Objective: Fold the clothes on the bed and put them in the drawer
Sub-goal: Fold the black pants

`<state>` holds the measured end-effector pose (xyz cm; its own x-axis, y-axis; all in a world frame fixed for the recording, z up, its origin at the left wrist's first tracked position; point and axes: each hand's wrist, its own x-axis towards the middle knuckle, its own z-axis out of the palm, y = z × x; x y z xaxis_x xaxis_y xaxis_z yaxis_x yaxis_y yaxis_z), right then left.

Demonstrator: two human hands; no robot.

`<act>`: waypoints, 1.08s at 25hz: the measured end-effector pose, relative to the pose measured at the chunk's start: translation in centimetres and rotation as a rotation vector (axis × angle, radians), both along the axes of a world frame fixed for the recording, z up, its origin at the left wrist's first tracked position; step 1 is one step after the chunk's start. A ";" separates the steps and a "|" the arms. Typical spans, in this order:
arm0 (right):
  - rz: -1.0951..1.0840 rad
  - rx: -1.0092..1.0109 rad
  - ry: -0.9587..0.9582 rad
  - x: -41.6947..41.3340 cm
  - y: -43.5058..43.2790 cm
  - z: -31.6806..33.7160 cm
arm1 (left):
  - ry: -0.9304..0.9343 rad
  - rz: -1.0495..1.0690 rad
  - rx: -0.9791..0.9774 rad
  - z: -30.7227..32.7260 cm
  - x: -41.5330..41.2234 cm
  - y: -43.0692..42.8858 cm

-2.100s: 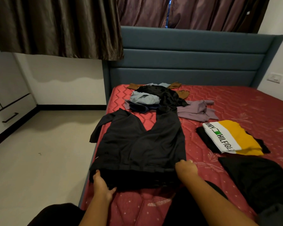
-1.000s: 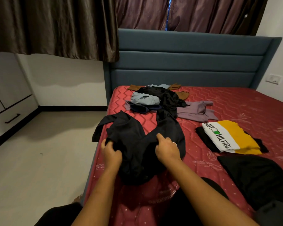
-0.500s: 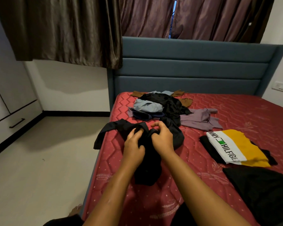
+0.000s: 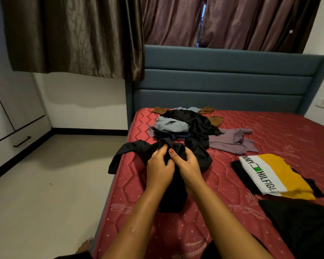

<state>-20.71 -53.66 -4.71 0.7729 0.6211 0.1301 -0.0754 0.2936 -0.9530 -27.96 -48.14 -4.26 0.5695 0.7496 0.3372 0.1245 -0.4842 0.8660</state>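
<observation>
A black pair of trousers is bunched up near the left edge of the red mattress. My left hand and my right hand sit side by side and both grip its gathered fabric. One dark leg hangs over the bed's left edge. Behind lies a pile of unfolded clothes: black, light blue, brown. A lilac top is spread to its right. A folded white and yellow shirt rests on a black garment at the right.
A black garment lies at the near right corner. The blue headboard stands behind, with curtains above. A white cabinet with a drawer and black handle is at the far left across bare floor.
The trousers lay flat with my hands at the near hem. My hands have since pushed forward and together, gathering the fabric into a bunch further up the bed.
</observation>
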 end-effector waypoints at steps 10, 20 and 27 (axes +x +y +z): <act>-0.183 -0.260 -0.403 0.8 0.0 1.5 | 0.023 0.083 0.024 0.6 -0.3 -0.5; 0.347 -0.051 0.020 0.1 -1.3 4.1 | 0.115 -0.002 -0.041 1.4 -0.9 0.5; 0.127 -0.431 -0.811 1.9 -1.8 3.9 | 0.120 -0.131 -0.044 2.0 -2.0 1.5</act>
